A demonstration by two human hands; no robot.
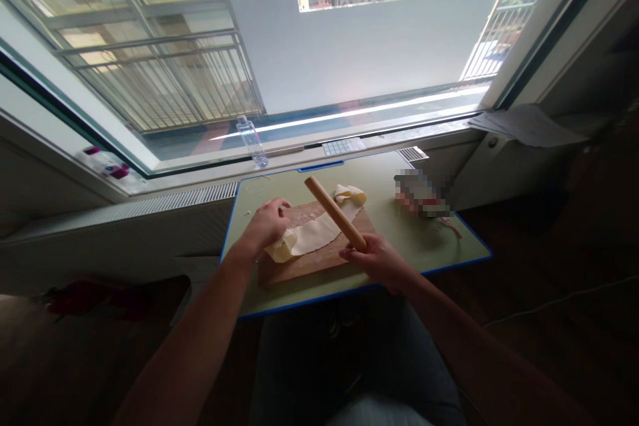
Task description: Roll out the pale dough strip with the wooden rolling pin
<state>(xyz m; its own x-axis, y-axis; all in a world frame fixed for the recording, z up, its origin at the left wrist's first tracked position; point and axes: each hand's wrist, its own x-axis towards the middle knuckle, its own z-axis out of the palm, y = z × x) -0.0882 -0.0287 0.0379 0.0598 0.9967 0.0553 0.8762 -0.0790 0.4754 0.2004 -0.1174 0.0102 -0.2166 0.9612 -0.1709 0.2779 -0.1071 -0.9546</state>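
Observation:
A strip of pale rolled dough (pixel 317 234) lies diagonally across a wooden board (pixel 294 272), its two ends folded into loose layers. My right hand (pixel 382 258) is closed around the near end of a wooden rolling pin (pixel 335 213). The pin is tilted, its far end pointing up and left over the dough. My left hand (pixel 265 225) is at the board's left edge, just above the folded left end of the dough. Its fingers are slightly bent and apart; whether they touch the dough is unclear.
The board lies on a small blue-edged table (pixel 384 176). A blurred-out object (pixel 422 193) sits at the table's right. On the windowsill are a clear plastic bottle (pixel 253 142) and a gridded card (pixel 344 146). Papers (pixel 524 125) lie farther right. A radiator (pixel 200 197) runs below the sill.

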